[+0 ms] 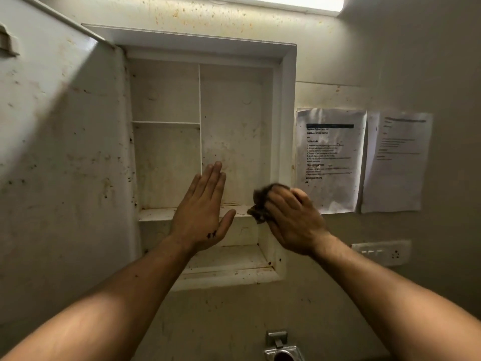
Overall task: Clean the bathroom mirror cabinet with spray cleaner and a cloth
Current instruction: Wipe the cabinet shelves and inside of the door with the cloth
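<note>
One stained white recessed wall cabinet [286, 100] stands with its one door [65, 139] swung left. Two bare hands are raised before its shelves: the left hand [203, 212] flat and spread, holding nothing; the right hand [294, 220] clenched around one dark crumpled cloth [260, 207] at the middle shelf's right end. Two printed paper sheets [330, 160] hang right, text unreadable.

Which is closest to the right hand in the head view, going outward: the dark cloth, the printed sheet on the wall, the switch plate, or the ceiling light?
From the right hand:
1. Dark cloth, gripped in its fingers.
2. Printed sheet, just above right.
3. Switch plate, lower right.
4. Ceiling light, far overhead.
</note>
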